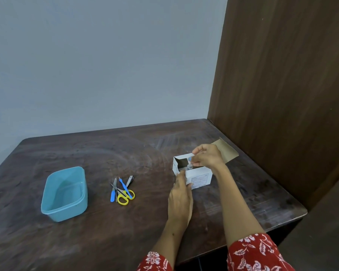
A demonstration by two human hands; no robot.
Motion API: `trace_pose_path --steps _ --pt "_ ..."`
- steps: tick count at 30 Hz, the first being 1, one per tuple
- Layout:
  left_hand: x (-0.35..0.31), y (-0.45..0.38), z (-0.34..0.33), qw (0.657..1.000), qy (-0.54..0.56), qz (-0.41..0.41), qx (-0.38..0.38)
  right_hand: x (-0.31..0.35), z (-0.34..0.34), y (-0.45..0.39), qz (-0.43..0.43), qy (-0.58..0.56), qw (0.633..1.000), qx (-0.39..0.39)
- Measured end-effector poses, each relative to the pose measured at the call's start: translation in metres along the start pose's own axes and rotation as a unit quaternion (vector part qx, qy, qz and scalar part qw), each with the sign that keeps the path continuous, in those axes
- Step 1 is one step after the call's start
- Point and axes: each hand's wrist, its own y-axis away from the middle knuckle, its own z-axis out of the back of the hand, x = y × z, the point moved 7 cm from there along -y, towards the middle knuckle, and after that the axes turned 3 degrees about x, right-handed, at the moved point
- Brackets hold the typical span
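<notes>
Table (125,149), dark wood, set into a corner between a grey wall (106,55) and a brown wooden panel (282,75).

White cardboard box (199,178) stood near the table's right edge, about midway along it, top open. Its brown-lined flap (228,151) was folded back toward the far right corner.

Your right hand (207,156) was over the box opening with its fingers curled. Thumb and fingertips pinched a small blue-tipped item (189,159) held just above the box's rim. It was too small and blurred to say what it was.

Your left hand (181,194) was on the box's near left corner. The fingers lay up along the left side and the thumb sat on the printed front face, so it held the box between them.

Left of the box, around the table's middle, lay a small heap of tools touching one another:
- yellow-handled scissors (123,198)
- a nail clipper (130,180)
- a blue-handled tool (125,187) lying across them
- a second blue-handled tool (112,195) at the heap's left side

Blue plastic tub (67,214) stood well apart from the box, toward the table's left edge, open side up.

Red floral sleeves (256,253) showed on both your forearms at the near edge.
</notes>
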Motion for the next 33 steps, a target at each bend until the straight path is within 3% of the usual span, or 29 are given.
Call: trace_pose_path --steps 3,7,10,15,18,22,25,28,33 --pt "0.0 0.0 0.0 1.0 0.004 -0.003 -0.003 0.0 -0.002 0.001 0.027 0.091 0.995 -0.009" --pt "0.001 0.0 0.0 1.0 0.002 -0.002 -0.006 -0.003 -0.009 0.001 0.035 0.064 0.997 0.015" --pt "0.002 0.0 0.0 1.0 0.002 0.0 -0.003 0.002 -0.006 0.001 0.056 0.051 0.997 -0.016" --pt "0.002 0.0 0.0 1.0 -0.003 -0.003 -0.005 0.012 0.024 0.011 0.101 0.041 0.974 -0.2" --pt "0.0 0.001 0.001 1.0 0.008 -0.014 -0.01 0.013 0.05 0.033 0.125 0.053 0.922 -0.363" --pt "0.006 0.0 0.0 1.0 0.014 0.018 -0.002 -0.006 0.077 0.052 0.113 -0.082 0.857 -0.495" --pt "0.007 0.0 -0.002 1.0 0.004 0.023 0.008 -0.04 0.082 0.048 -0.004 -0.232 0.834 -0.501" --pt "0.006 0.0 -0.002 1.0 0.0 0.022 0.013 -0.062 0.076 0.037 -0.088 -0.334 0.831 -0.436" --pt "0.004 0.0 -0.002 1.0 -0.014 0.011 0.012 -0.051 0.064 0.034 -0.076 -0.382 0.842 -0.374"
